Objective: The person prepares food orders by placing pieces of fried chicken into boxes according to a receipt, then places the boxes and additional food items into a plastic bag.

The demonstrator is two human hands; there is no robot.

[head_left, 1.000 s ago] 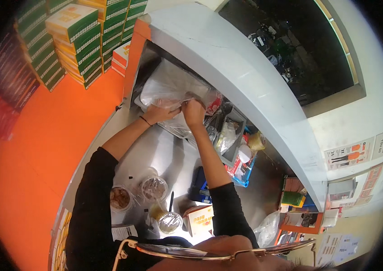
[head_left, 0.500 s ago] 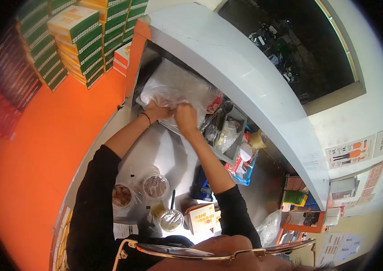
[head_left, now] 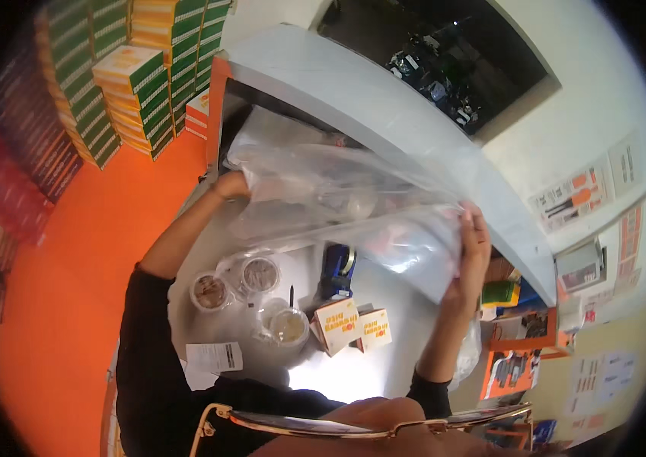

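Note:
A large clear plastic bag (head_left: 414, 242) is stretched sideways above the metal counter. My left hand (head_left: 233, 185) grips its left end, fingers closed and partly hidden by the film. At the right end, my right hand (head_left: 473, 244) pinches the bag's edge between thumb and fingers. Beneath it on the counter sit round clear-lidded tubs: one with brown food (head_left: 208, 292), another brown one (head_left: 260, 275) in clear wrap, and a paler one (head_left: 289, 326). Two small white-and-orange boxes (head_left: 336, 326) stand right of them. A blue tape dispenser (head_left: 338, 270) is behind the boxes.
A printed paper slip (head_left: 215, 356) lies at the near left of the counter. A black pen (head_left: 291, 295) is by the tubs. Stacked green-and-yellow boxes (head_left: 134, 99) stand far left on the orange floor (head_left: 94, 251). A pale curved ledge (head_left: 384, 99) bounds the counter's far side.
My hands were together at the stack of plastic bags; now they are wide apart with one bag spread between them. The right hand swung right and nearer; the left moved slightly left.

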